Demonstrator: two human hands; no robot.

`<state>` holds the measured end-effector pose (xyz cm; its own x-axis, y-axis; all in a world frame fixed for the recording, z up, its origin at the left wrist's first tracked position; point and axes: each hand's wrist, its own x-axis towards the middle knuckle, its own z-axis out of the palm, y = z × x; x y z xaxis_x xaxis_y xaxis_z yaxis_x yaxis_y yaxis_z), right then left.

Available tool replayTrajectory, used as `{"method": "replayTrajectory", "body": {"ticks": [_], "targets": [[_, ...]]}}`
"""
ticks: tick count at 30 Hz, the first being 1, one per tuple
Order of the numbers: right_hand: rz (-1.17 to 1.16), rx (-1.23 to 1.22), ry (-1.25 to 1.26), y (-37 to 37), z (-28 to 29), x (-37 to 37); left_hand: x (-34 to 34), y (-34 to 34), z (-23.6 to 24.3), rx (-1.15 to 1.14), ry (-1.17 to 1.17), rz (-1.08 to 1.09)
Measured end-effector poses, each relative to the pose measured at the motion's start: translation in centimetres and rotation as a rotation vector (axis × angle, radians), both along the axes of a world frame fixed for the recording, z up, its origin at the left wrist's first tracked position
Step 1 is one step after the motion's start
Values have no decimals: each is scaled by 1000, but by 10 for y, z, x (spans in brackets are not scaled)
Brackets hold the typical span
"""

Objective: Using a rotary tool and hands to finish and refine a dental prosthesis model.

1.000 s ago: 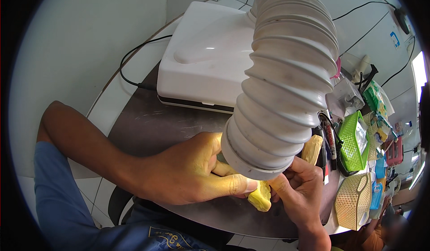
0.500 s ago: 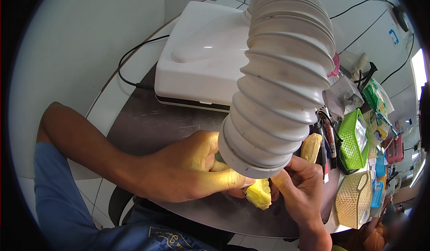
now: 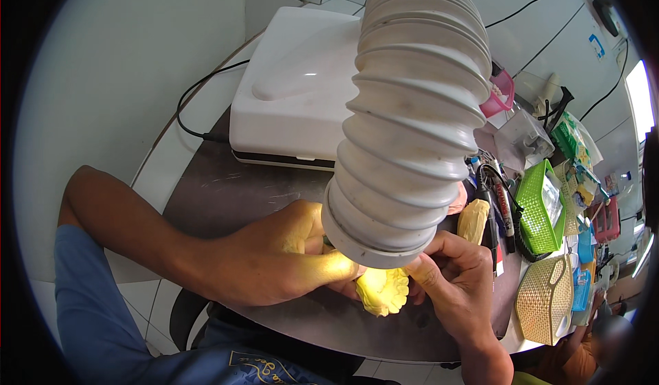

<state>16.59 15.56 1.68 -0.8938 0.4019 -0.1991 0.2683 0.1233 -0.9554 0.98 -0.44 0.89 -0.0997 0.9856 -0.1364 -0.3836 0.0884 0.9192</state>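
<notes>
A yellow-lit dental cast (image 3: 382, 291) with a bumpy, tooth-like rim is held low over the dark tabletop, under the mouth of a thick white ribbed hose (image 3: 412, 120). My left hand (image 3: 292, 258) comes in from the left and is closed round the cast's left side, thumb pressed on it. At the opposite edge my right hand (image 3: 449, 272) is closed, its thumb and fingertips against the cast's right rim. The hose mouth covers the upper part of the cast and some fingertips, so anything small between them is hidden.
Behind stands a white boxy machine (image 3: 295, 89) joined to the hose, with a black cable. Another cream cast (image 3: 473, 221) lies right of my right hand, beside pens (image 3: 504, 206). Further right are a green basket (image 3: 540, 210), a beige basket (image 3: 546, 299) and a pink container (image 3: 499, 93). Another person (image 3: 573, 354) sits at far right.
The cast has turned in my fingers and shows more of its bumpy face. Both hands stay on it. The view has shifted slightly, so the hose appears further left.
</notes>
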Motion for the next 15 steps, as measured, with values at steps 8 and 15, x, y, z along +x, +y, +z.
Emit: {"method": "replayTrajectory", "body": {"ticks": [8,15], "targets": [[12,-6,15,0,1,1,2,-1,-7,-6,70,59],[11,-15,22,0,1,1,1,-1,-3,21,108,25]]}}
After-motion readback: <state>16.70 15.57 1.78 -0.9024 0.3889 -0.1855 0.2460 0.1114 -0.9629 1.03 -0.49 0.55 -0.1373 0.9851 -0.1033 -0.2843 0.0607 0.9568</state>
